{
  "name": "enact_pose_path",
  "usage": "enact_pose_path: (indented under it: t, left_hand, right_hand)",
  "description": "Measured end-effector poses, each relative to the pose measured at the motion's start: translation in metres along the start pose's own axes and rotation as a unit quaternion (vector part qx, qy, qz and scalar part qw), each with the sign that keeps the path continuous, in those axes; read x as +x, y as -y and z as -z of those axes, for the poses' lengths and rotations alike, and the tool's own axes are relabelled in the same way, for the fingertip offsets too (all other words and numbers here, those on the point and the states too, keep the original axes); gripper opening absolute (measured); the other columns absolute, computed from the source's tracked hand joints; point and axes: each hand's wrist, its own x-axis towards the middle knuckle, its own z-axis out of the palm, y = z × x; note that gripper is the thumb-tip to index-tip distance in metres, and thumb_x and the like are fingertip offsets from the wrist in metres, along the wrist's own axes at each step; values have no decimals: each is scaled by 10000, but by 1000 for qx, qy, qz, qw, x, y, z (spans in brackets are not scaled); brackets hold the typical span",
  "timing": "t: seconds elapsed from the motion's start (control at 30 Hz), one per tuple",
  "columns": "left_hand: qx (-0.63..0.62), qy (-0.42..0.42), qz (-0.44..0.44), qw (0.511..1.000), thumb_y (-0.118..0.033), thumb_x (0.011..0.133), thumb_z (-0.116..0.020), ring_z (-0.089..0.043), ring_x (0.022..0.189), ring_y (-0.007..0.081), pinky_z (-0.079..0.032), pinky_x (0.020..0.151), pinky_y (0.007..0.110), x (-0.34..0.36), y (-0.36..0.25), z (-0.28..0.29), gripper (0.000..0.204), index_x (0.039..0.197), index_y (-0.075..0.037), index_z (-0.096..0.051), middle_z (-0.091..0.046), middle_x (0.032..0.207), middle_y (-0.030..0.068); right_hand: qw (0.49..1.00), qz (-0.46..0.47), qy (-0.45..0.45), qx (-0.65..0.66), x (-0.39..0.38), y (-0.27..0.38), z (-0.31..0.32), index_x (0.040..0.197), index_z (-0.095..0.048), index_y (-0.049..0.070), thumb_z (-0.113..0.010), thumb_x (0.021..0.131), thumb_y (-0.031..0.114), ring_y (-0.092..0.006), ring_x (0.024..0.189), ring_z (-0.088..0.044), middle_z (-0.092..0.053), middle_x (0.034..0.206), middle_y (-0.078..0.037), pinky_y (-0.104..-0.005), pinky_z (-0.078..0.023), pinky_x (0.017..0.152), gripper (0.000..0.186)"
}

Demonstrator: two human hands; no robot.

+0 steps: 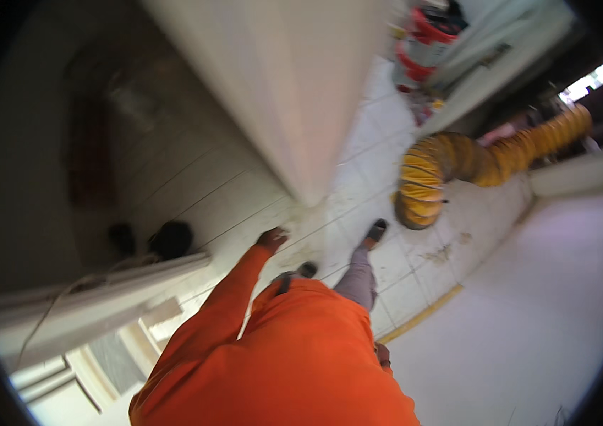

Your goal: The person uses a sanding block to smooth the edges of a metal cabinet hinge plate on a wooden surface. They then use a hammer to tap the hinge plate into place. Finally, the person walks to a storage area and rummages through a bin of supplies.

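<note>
My left hand [272, 239] hangs out beside my orange-clad body, above the tiled floor [413, 280], near the foot of a pale wall corner [315, 170]. Its fingers look curled, with something small and light at them that is too blurred to name. My right hand [384, 355] shows only in part beside my right hip, mostly hidden by my body, so its fingers are unclear. My sandalled feet [376, 231] are on the white tiles.
A bent yellow flexible duct [422, 188] lies at the right, reaching an opening. Red-and-white buckets [422, 53] stand behind it. A dim tiled space with dark objects [170, 238] and a cord [60, 295] is at the left. A smooth white surface [514, 298] is at lower right.
</note>
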Motion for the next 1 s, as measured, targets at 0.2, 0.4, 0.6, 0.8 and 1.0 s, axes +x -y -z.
enact_pose_path:
  t: [0.2, 0.4, 0.6, 0.8, 1.0]
  left_hand:
    - [184, 22, 269, 945, -456, 943, -621, -677, 817, 251, -554, 747, 418, 23, 26, -59, 389, 1087, -105, -708, -732, 910, 86]
    - [-147, 92, 429, 886, -329, 996, -591, -660, 1012, 295, -531, 789, 525, 36, -73, -93, 346, 1303, -170, -599, -686, 1157, 67]
    - [-134, 20, 427, 894, -402, 1003, -596, -672, 970, 245, -532, 750, 497, 87, -140, -98, 382, 1293, -153, -603, -718, 1141, 66]
    - [-79, 47, 403, 910, -387, 1014, -575, -668, 1011, 260, -538, 791, 489, 189, -216, -106, 390, 1313, -139, -609, -703, 1180, 78]
    - [-101, 14, 351, 931, -358, 1015, -568, -665, 1039, 265, -540, 820, 469, 298, -240, -83, 375, 1304, -127, -627, -692, 1200, 86]
  right_hand:
    - [992, 94, -63, 51, 26, 244, 90, 1258, -577, 165, -603, 975, 333, -255, 919, -689, -705, 1099, -92, -437, -524, 753, 329]
    - [941, 273, -177, -92, 81, 461, 204, 1206, -637, 115, -613, 994, 303, -173, 767, -705, -736, 979, -65, -275, -498, 604, 284]
    - [929, 340, -118, -85, 96, 672, 171, 1195, -666, 112, -598, 997, 283, -150, 783, -707, -746, 993, -66, -269, -497, 610, 270]
    - [958, 249, -40, -138, 129, 755, 105, 1191, -656, 105, -632, 973, 249, -164, 782, -709, -746, 989, -66, -306, -518, 615, 262]
    - [903, 192, 63, -380, 147, 842, 34, 1154, -700, 76, -628, 938, 383, -257, 913, -717, -734, 1071, -121, -402, -556, 792, 382]
